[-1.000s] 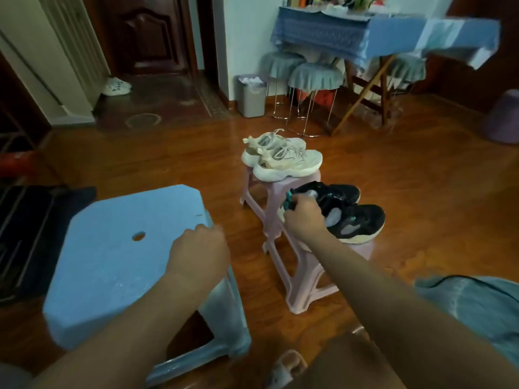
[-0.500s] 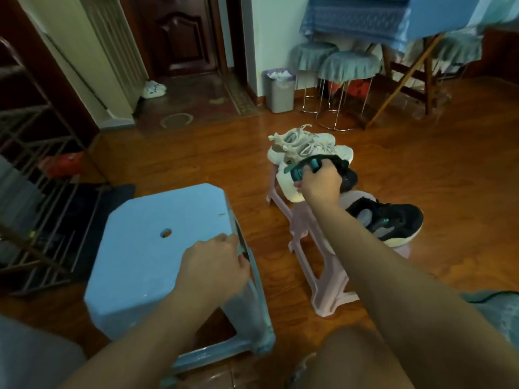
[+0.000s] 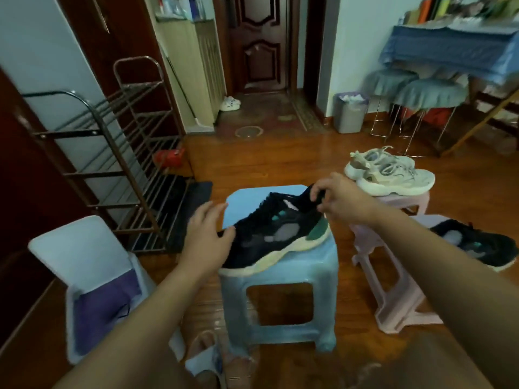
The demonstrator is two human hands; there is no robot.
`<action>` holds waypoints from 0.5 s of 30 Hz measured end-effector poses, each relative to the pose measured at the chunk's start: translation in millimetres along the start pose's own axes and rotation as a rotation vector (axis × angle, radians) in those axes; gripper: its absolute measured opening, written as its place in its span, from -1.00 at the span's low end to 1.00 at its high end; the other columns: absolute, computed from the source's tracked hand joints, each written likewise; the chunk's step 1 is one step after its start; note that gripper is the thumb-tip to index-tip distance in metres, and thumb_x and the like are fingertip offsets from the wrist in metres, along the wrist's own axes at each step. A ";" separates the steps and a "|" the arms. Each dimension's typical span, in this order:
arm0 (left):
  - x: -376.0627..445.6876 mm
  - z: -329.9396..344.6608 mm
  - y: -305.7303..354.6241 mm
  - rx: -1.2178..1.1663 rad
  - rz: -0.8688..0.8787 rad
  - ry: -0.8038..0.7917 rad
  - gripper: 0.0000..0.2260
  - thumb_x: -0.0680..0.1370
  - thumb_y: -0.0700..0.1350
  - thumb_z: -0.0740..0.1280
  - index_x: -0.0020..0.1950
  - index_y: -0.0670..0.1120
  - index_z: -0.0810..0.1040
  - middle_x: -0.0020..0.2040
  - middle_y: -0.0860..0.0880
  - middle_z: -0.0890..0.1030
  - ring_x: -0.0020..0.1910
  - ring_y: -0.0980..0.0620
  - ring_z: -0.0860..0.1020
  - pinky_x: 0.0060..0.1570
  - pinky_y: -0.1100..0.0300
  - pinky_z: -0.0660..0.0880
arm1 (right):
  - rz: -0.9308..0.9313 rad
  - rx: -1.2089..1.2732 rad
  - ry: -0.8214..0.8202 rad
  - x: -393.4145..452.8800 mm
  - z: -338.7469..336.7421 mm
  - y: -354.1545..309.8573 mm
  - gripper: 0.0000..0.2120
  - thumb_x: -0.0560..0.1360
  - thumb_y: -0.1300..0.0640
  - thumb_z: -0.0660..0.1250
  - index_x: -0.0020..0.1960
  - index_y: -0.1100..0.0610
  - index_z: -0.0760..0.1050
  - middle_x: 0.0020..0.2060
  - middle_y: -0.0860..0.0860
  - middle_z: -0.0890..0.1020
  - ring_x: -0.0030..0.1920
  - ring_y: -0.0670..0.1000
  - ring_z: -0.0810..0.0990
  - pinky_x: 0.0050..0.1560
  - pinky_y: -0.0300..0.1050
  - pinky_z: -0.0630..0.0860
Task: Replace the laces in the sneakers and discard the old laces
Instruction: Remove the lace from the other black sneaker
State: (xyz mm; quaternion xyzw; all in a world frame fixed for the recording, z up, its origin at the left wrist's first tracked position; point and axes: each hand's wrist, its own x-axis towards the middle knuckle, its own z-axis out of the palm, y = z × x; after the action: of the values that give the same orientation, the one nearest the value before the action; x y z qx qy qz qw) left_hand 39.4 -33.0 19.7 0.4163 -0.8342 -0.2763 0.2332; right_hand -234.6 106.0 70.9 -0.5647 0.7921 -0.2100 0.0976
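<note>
A black sneaker (image 3: 276,237) with a cream sole and teal heel patch lies on the blue plastic stool (image 3: 283,276) in front of me. My right hand (image 3: 337,199) pinches its collar at the heel end. My left hand (image 3: 206,234) rests at its toe with the fingers spread and the thumb on the black upper. The second black sneaker (image 3: 477,242) sits on a pink stool (image 3: 393,293) to the right. A pair of beige sneakers (image 3: 390,175) sits on another pink stool behind it.
A white bin with a purple liner (image 3: 95,284) stands at the lower left. A metal shoe rack (image 3: 118,164) lines the left wall. A grey waste bin (image 3: 351,113) is by the far wall, next to covered stools and a blue-clothed table (image 3: 449,49).
My right hand has carried the black sneaker from the pink stool onto the blue stool. My left hand let go of the blue stool's edge and came to the sneaker's toe.
</note>
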 end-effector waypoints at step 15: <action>22.4 70.4 8.9 -0.564 0.019 -0.225 -0.42 0.64 -0.28 0.21 0.27 0.47 0.49 0.21 0.18 0.64 0.21 0.15 0.60 0.24 0.03 0.57 | 0.272 0.505 0.254 15.0 88.8 -29.5 -0.63 0.70 -0.06 0.10 0.39 0.07 0.47 0.13 -0.03 0.63 0.10 -0.06 0.59 0.19 -0.02 0.50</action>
State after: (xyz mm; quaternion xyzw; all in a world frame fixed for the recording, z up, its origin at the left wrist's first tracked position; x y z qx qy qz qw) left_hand -21.4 -28.2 -22.9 0.2943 -0.7490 -0.5393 0.2480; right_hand -179.7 64.1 6.0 -0.3807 0.7890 -0.4540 0.1624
